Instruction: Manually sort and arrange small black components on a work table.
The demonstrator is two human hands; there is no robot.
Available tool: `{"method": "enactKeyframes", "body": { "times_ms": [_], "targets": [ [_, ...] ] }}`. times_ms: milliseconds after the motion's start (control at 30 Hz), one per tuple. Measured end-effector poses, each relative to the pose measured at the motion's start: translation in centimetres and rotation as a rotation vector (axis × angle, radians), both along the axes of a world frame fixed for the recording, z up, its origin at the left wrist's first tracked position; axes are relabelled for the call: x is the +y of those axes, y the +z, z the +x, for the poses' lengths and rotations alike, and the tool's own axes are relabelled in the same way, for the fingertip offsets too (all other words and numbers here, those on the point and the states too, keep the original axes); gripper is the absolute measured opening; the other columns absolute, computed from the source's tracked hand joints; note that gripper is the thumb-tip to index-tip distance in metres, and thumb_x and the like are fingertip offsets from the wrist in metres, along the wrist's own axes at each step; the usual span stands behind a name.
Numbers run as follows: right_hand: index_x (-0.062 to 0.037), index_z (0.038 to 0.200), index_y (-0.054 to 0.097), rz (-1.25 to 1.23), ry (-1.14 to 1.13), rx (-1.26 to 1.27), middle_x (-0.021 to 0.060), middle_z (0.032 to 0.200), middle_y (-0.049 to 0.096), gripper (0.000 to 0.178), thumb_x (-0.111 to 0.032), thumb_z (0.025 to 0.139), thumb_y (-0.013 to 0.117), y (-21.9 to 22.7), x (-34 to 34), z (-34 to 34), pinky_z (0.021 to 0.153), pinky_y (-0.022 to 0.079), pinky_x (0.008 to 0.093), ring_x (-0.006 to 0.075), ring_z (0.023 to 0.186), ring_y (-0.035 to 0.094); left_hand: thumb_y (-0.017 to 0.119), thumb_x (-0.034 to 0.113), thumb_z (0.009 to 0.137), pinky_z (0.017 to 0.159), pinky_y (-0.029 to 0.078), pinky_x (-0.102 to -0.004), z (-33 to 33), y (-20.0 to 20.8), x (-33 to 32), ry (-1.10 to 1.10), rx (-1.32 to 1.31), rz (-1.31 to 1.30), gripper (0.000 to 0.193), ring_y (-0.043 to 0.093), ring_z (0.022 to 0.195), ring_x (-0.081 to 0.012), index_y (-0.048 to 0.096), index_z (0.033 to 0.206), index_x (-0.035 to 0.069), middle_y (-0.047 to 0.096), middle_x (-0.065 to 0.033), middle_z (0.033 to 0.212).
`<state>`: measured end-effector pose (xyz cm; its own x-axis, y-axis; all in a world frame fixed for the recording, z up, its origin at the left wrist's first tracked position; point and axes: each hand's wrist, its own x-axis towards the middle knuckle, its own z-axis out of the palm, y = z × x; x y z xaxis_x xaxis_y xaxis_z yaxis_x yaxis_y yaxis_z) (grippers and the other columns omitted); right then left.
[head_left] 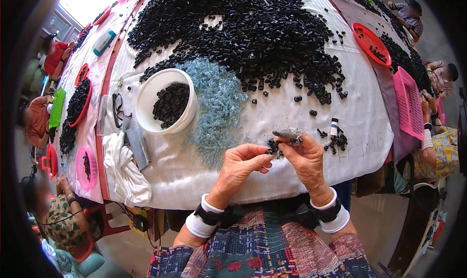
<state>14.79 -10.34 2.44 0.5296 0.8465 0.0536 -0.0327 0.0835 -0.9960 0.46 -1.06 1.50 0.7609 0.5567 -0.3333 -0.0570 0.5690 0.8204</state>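
Note:
Over the near part of the white-covered table, my two hands are close together. My left hand (242, 162) is closed in a pinch at a small black plastic piece (269, 150). My right hand (306, 159) is closed around a grey, mottled, wrapped-looking object with a pointed end (289, 134); its exact kind I cannot make out. Several black pieces show between the two sets of fingertips, partly covered by them. Right of my right hand lies a small heap of black pieces (338, 142), with a white-and-black cylinder (334, 127) beside it.
A huge pile of black pieces (243, 30) spreads over the far table. Clear bluish small parts (214, 98) lie beside a white tub (142, 103) of black pieces. Crumpled white cloth (121, 168), glasses (117, 108) and a grey box (137, 147) sit left. Other people work along both sides.

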Motion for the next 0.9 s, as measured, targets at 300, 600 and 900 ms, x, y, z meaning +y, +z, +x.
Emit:
{"method": "enactKeyframes", "body": {
  "times_ms": [300,600,900],
  "targets": [
    [-0.0037,0.101,0.065,0.068,-0.107,-0.149,0.0034,0.087,0.066,0.022,0.003,0.08,0.064,-0.5,-0.1,-1.4,0.07,0.049,0.0229,0.0081,0.078,0.06,0.068,0.007,0.08,0.062,0.054,-0.0241,0.2,0.0,-0.9,0.066,-0.069,0.039,0.019,0.064,0.074,-0.0139,0.064,0.097,-0.003,0.066,-0.009,0.084],
    [-0.0059,0.099,0.066,0.031,-0.148,-0.281,0.0043,0.082,0.068,0.021,-0.001,0.079,0.066,-1.0,-0.1,-1.6,0.066,0.049,0.0235,0.0093,0.075,0.062,0.069,0.008,0.08,0.063,0.054,-0.0244,0.0,-0.5,-0.9,0.066,-0.037,0.041,0.022,0.064,0.074,-0.014,0.063,0.098,-0.004,0.066,-0.0094,0.083],
    [-0.0027,0.099,0.064,-0.014,-0.095,-0.287,0.0041,0.09,0.068,0.021,0.003,0.079,0.065,-1.2,-0.3,-1.6,0.071,0.048,0.0225,0.0084,0.081,0.06,0.068,0.006,0.08,0.063,0.054,-0.0257,-0.1,-0.4,-0.7,0.064,0.024,0.078,0.019,0.065,0.07,-0.0152,0.063,0.096,-0.003,0.067,-0.0103,0.082]
  ]
}}
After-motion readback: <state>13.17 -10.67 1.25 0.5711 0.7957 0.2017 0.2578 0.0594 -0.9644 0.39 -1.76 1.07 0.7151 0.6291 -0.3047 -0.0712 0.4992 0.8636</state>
